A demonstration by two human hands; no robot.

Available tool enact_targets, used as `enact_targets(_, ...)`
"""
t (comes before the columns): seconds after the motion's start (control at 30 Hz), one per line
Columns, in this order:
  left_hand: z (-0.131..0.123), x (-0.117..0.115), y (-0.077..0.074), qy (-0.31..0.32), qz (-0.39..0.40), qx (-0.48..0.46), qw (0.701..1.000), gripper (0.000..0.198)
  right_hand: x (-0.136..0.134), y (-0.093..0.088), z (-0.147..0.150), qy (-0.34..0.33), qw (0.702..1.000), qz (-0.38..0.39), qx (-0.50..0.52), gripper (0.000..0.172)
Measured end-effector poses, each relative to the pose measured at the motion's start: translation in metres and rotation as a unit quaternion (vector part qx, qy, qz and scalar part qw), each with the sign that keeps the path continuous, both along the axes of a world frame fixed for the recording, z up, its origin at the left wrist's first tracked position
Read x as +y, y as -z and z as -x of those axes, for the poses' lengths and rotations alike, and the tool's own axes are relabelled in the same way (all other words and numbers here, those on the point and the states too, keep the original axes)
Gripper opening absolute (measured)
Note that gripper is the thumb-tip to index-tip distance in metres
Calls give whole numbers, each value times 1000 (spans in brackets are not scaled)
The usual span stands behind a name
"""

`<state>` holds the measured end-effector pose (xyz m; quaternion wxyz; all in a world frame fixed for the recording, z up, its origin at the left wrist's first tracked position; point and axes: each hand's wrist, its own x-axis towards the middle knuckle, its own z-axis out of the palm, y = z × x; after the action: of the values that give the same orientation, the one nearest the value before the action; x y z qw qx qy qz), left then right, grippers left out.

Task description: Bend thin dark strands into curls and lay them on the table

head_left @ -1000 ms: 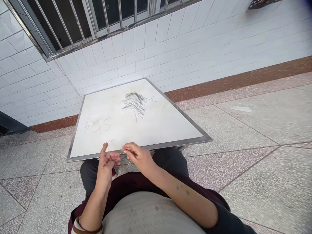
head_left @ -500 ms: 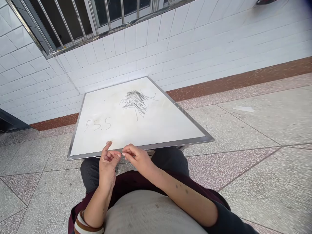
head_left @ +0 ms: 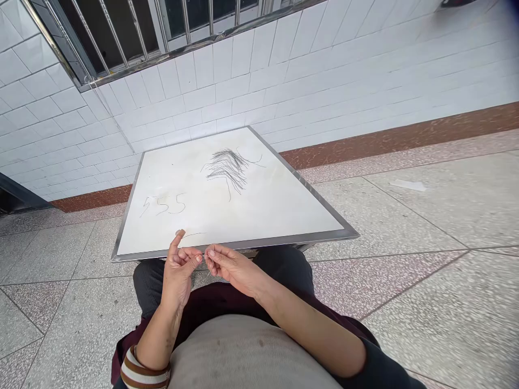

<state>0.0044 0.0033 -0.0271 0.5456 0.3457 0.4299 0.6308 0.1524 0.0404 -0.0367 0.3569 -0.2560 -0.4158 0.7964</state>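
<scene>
Over the near edge of a white board, my left hand (head_left: 181, 273) pinches a thin pale strand (head_left: 204, 255) between thumb and fingertip, its index finger raised. My right hand (head_left: 230, 269) faces it, thumb and index closed on the same strand, a small gap between the two pinches. A fine loose end (head_left: 210, 273) seems to hang below the right fingertips. Just past the raised finger, a thin dark strand (head_left: 194, 234) stretches over the board surface. Whether the strand is wire or thread, I cannot tell.
The metal-framed white board (head_left: 275, 210) rests over my knees near a tiled wall (head_left: 227, 86). On it is a cluster of fine dark strands or lines (head_left: 229, 167), and marks like "555" (head_left: 164, 204). A white scrap (head_left: 407, 185) lies on the stone floor at right.
My right fingertips have drawn slightly away from the left ones, showing the strand between them. More of the dark strand beyond my left index finger shows over the board.
</scene>
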Motion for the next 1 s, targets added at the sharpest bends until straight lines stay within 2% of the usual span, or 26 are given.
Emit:
enact_targets(0.1,0,0,1,-2,-9,6,1000,77,-2,2,0,-33,996,61,47,32)
enact_targets(0.23,0,-2,-1,-25,-17,42,999,78,-5,3,0,-44,994,80,55,29)
enact_targets(0.37,0,-5,-6,-8,-18,68,998,79,-7,5,0,-42,991,104,68,26)
enact_targets(0.47,-3,-7,-8,-19,-19,71,997,79,-7,8,1,-51,988,121,77,25)
enact_targets(0.7,-7,-8,-7,-37,5,46,998,78,-11,15,7,-17,992,97,85,28)
enact_targets(1.0,-3,-7,-10,-26,-10,35,999,76,-15,21,7,-47,987,105,108,29)
